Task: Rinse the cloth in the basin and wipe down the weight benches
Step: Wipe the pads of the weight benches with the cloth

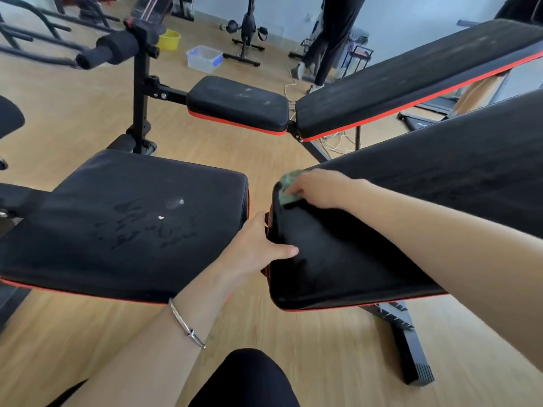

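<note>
Right hand: fingers curled down over the green cloth, pressing it onto the far corner of the near backrest pad, at its low end. Most of the cloth is hidden under the hand.

Left hand: I see it gripping the same pad's end edge, with the thumb flat on top and the fingers tucked into the gap towards the seat pad. Metal bracelet on that wrist.

Seat pad shows damp streaks and a small white fleck.

A second weight bench stands just beyond, dusty-looking. Far back on the floor are a yellow basin and a clear plastic box, well apart from my hands. A person stands by the far wall.
</note>
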